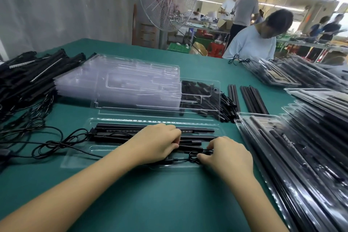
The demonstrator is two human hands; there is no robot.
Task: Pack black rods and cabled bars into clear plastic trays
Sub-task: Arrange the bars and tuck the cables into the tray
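A clear plastic tray (79,158) lies on the green table in front of me, holding black rods and a cabled bar (116,128). My left hand (156,143) rests on the tray's middle, with its fingers curled over the black rods. My right hand (226,154) pinches a coiled black cable (194,157) at the tray's front right part. The bar's loose cable (56,145) trails off the tray to the left.
A stack of empty clear trays (116,84) stands behind. Loose cabled bars (28,75) pile at the far left, black rods (252,100) at centre right. Filled trays (301,156) stack along the right edge. A person in a white shirt (252,45) works across the table.
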